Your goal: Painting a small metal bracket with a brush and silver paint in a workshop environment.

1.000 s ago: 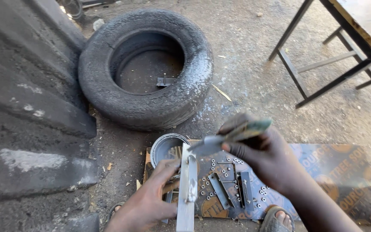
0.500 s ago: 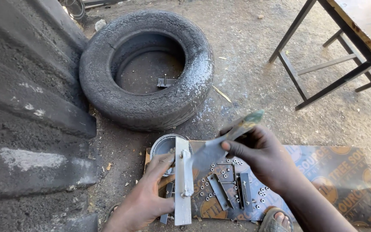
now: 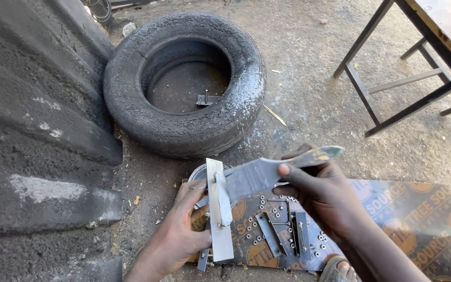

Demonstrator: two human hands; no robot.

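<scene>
Bare dirt ground [image 3: 309, 78] forms the work area, seen from above. Nearest the viewer, a printed board [image 3: 418, 219] lies flat under both hands. Small screws [image 3: 267, 235] and several short metal strips [image 3: 270, 234] lie scattered on it, just below and between the hands.

Left hand [image 3: 176, 237]: fingers closed around a flat metal plate [image 3: 219, 219], gripping it from the left edge. The plate stands roughly upright, long axis pointing away from the viewer, with a small latch [image 3: 223, 198] fixed on its face.

Right hand [image 3: 324, 196]: thumb and fingers pinch the handle of a paintbrush [image 3: 267, 172]. The brush lies nearly level, its grey bristle end touching the plate's upper part beside the latch; its handle tip projects to the right, past the hand.

Just behind the plate, a round tin [image 3: 200, 172] sits partly hidden; its contents cannot be determined.

Beyond the hands, a worn tyre [image 3: 184, 78] lies flat, with a small metal part [image 3: 207, 99] inside it. Left of the hands rises a dark rough slab [image 3: 32, 130]. Far right, a metal table frame [image 3: 387, 78] stands well apart.
</scene>
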